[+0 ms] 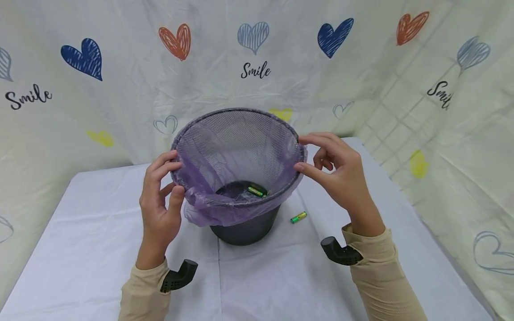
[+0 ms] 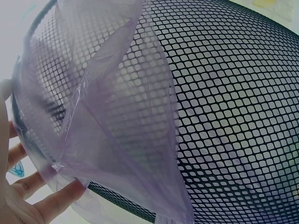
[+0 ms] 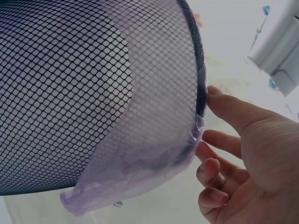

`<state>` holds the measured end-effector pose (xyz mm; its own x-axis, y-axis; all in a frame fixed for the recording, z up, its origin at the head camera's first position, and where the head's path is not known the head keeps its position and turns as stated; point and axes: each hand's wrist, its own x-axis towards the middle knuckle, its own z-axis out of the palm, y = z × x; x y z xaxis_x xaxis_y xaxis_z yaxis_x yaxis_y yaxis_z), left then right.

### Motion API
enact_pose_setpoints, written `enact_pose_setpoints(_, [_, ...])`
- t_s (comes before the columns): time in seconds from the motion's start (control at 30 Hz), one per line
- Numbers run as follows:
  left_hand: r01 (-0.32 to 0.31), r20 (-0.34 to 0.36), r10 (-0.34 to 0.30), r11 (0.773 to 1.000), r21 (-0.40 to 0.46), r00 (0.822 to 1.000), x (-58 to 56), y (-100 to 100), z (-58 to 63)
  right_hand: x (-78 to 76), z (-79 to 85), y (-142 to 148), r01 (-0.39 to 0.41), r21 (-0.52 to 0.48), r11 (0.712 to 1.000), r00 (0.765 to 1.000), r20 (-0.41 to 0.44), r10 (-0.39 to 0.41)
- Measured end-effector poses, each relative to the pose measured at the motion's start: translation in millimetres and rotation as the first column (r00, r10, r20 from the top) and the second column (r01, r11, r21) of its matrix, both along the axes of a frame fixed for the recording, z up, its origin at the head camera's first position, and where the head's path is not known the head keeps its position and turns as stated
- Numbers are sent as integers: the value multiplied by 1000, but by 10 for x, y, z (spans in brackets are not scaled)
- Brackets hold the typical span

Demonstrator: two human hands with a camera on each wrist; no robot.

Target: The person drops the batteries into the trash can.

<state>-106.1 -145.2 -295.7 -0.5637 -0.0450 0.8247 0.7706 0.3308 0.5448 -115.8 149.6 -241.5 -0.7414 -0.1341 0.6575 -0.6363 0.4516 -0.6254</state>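
A dark mesh wastebasket (image 1: 245, 229) stands on the table, lined with a thin purple trash bag (image 1: 217, 209) folded over its rim. At the left rim, my left hand (image 1: 160, 205) grips the bag's edge with bent fingers; its fingers (image 2: 63, 198) also show against the plastic in the left wrist view. My right hand (image 1: 341, 174) pinches the bag at the right rim between thumb and index finger. In the right wrist view its other fingers (image 3: 212, 196) are curled inward. Inside the basket, green batteries (image 1: 255, 191) lie at the bottom, partly hidden by the rim.
A single green and yellow battery (image 1: 299, 217) lies on the white-covered table (image 1: 265, 285), right of the basket. Behind the table hangs a pale curtain (image 1: 209, 84) printed with hearts and "Smile".
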Motion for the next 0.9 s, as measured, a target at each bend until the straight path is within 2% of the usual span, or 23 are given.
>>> enact_pose_setpoints(0.63, [12, -24, -11, 999, 32, 1000, -16, 13, -12, 58, -63, 119, 24, -29, 999, 999, 36, -23])
enact_pose_setpoints(0.9, [16, -13, -16, 999, 32, 1000, -7, 23, -17, 69, -132, 195, -13, -65, 998, 999, 52, 17])
